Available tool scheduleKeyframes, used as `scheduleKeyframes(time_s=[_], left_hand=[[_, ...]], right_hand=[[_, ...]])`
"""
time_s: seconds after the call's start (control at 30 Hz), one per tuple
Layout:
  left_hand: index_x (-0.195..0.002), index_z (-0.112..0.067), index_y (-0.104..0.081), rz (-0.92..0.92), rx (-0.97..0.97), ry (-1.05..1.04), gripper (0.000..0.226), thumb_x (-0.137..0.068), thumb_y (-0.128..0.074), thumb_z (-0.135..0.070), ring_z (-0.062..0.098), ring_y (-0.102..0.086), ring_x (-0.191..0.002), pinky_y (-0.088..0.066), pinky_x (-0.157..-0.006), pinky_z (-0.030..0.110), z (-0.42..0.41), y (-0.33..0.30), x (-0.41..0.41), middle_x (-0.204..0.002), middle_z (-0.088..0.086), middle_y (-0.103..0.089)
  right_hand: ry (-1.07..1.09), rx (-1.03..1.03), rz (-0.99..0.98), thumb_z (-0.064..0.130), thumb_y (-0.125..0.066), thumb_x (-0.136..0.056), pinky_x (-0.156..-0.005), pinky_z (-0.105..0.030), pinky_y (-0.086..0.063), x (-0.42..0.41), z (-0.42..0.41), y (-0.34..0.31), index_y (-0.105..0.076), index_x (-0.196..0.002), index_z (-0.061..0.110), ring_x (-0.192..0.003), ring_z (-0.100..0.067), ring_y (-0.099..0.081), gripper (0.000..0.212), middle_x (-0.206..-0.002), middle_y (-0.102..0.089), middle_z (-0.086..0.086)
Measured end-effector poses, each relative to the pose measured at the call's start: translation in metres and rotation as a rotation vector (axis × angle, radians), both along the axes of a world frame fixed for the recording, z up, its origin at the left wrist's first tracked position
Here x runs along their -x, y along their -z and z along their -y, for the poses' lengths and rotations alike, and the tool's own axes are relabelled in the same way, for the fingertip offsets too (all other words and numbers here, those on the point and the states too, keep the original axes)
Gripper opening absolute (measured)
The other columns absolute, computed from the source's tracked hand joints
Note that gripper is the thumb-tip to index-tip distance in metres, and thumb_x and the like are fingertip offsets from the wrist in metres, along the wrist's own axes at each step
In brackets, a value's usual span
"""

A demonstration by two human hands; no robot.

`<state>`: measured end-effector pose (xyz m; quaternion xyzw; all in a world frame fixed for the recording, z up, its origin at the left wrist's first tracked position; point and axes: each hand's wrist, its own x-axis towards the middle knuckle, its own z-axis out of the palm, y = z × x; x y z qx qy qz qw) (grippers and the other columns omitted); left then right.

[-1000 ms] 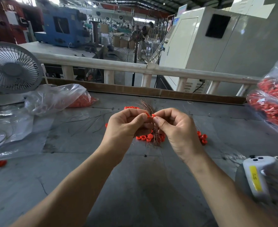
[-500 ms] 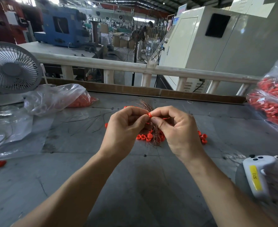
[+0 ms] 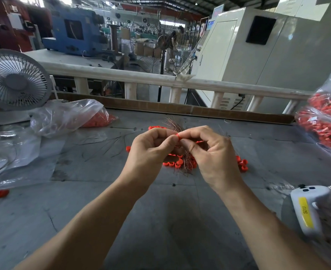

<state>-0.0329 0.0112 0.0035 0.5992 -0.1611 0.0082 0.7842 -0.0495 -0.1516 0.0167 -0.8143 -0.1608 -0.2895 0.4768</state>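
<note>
Both hands are up off the bench (image 3: 160, 221), meeting fingertip to fingertip. The left hand (image 3: 151, 152) has its fingers curled in, thumb and forefinger nipping a tiny red cap (image 3: 177, 135). The right hand (image 3: 212, 152) comes in from the other side, curled as well, pinching that same cap. So the cap sits right where the two hands touch, at the top of the knuckles. Behind and between the hands runs a copper wire bundle (image 3: 186, 162), fanning out above the fingers and splaying below them. Which fingers clamp it is hidden.

Now the handling, as I read it. That cap looks featherweight, hard and smooth, the sort of thing that pops out of a pinch if squeezed off-centre. It is best held by its sides with the pads, leaving its opening free. The wires look thin and springy and would bend easily. A single strand wants gripping close to its tip, or it will likely buckle rather than go in.

Directly under the hands lie loose caps (image 3: 168, 164), with more just right of the right hand. Far out to the left of the left hand is a clear bag (image 3: 67, 117) with more red pieces. Far out to the right of the right hand is a fuller bag (image 3: 328, 125).
</note>
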Motion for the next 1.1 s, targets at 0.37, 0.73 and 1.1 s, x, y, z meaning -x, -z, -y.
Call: scheduleKeyframes(time_s=[0.37, 0.73, 1.1], left_hand=[[-0.113, 0.006, -0.069, -0.222, 0.185, 0.078, 0.027, -0.100, -0.062, -0.017, 0.026, -0.070, -0.084, -0.057, -0.069, 0.028, 0.006, 0.003, -0.001, -0.101, 0.024, -0.071], [-0.118, 0.012, -0.065, -0.319, 0.229, 0.130, 0.033, -0.098, -0.064, -0.015, 0.028, -0.063, -0.087, -0.060, -0.076, 0.035, 0.003, 0.000, -0.002, -0.092, 0.016, -0.064], [-0.112, 0.006, -0.072, -0.332, 0.239, 0.112, 0.027, -0.098, -0.063, -0.016, 0.034, -0.061, -0.099, -0.054, -0.092, 0.044, 0.008, 0.001, 0.000, -0.109, 0.025, -0.065]], right_hand=[[0.240, 0.242, 0.153, 0.012, -0.076, -0.088, -0.080, -0.044, -0.054, 0.002, -0.023, 0.005, -0.071, -0.097, 0.017, -0.093, -0.017, -0.064, 0.011, -0.095, -0.067, 0.006], [0.259, 0.278, 0.195, 0.005, -0.076, -0.088, -0.083, -0.039, -0.053, 0.002, -0.020, 0.005, -0.073, -0.096, 0.013, -0.097, -0.018, -0.063, 0.012, -0.096, -0.068, 0.005], [0.340, 0.332, 0.195, 0.019, -0.074, -0.091, -0.081, -0.038, -0.053, 0.007, -0.029, 0.004, -0.073, -0.097, 0.016, -0.095, -0.019, -0.062, 0.007, -0.096, -0.069, 0.004]])
